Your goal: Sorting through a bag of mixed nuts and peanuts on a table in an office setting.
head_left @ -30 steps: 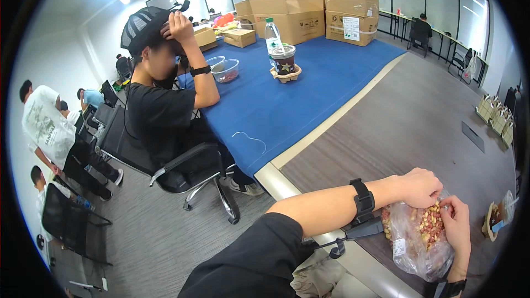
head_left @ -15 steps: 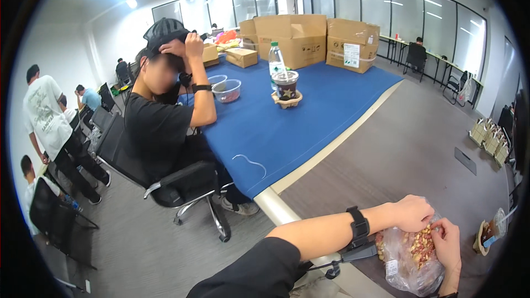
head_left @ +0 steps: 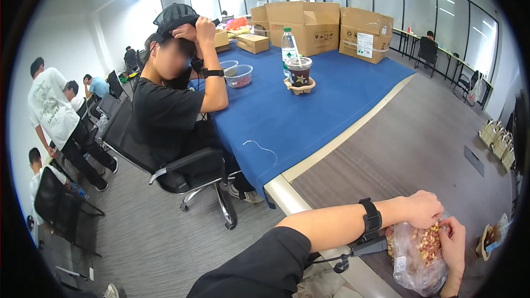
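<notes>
At the lower right, on the grey-brown table, lies a clear plastic bag [head_left: 417, 278] with a small white label. Red and yellow pieces that look like peanuts [head_left: 429, 244] fill it. My left hand [head_left: 424, 209], fingers curled closed, grips the far edge of the bag; its fingertips are mostly hidden. My right hand [head_left: 454, 244] is beside it, thumb and fingers pinched on the bag's right edge. The two hands are close together, just apart.
Right of my hands stands a drink cup [head_left: 488, 240] in a cardboard holder. On the blue cloth [head_left: 309, 127] are another cup [head_left: 300, 72], a bottle [head_left: 288, 49], plastic bowls [head_left: 239, 76] and cardboard boxes [head_left: 309, 25]. A person [head_left: 165, 105] sits at the left in an office chair.
The view has turned slightly, so the room sits a little further right and lower at the left. Both hands stay at the bag with hardly any change of grip.
</notes>
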`<state>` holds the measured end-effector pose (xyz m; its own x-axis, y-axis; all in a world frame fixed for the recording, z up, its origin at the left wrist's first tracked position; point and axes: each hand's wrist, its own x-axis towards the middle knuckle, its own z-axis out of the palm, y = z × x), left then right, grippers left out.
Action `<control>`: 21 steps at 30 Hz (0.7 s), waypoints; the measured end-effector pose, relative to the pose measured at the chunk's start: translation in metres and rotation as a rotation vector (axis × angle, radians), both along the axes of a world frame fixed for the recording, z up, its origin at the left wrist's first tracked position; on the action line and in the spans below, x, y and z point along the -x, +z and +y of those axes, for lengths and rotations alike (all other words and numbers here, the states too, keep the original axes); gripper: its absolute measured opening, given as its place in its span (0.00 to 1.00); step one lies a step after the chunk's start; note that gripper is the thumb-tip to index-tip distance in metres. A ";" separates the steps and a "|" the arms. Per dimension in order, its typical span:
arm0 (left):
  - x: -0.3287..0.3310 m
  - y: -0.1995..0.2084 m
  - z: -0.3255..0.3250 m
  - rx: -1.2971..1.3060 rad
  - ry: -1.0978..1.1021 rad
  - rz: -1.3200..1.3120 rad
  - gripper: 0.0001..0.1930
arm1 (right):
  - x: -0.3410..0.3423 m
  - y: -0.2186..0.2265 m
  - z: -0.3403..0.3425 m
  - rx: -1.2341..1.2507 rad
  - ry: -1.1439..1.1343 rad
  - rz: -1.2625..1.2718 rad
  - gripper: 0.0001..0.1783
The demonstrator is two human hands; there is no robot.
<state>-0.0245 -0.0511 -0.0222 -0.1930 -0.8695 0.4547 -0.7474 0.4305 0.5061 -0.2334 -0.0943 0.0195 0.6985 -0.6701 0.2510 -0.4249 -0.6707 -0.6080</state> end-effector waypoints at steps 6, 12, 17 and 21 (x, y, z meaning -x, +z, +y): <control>0.001 0.001 -0.001 0.021 0.015 -0.010 0.07 | 0.001 -0.005 -0.004 0.043 0.009 0.006 0.03; -0.002 0.009 0.004 -0.079 -0.055 -0.019 0.05 | 0.001 -0.009 -0.007 0.009 0.015 -0.022 0.04; -0.002 0.009 0.004 -0.051 -0.047 -0.028 0.05 | 0.002 -0.005 -0.004 0.007 0.015 -0.003 0.04; -0.001 0.007 0.003 -0.032 -0.021 -0.026 0.06 | 0.003 -0.012 -0.006 0.087 0.008 -0.025 0.04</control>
<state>-0.0236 -0.0478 -0.0153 -0.2225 -0.8792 0.4213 -0.7514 0.4300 0.5006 -0.2368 -0.1005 0.0074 0.6968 -0.6392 0.3254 -0.4042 -0.7247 -0.5581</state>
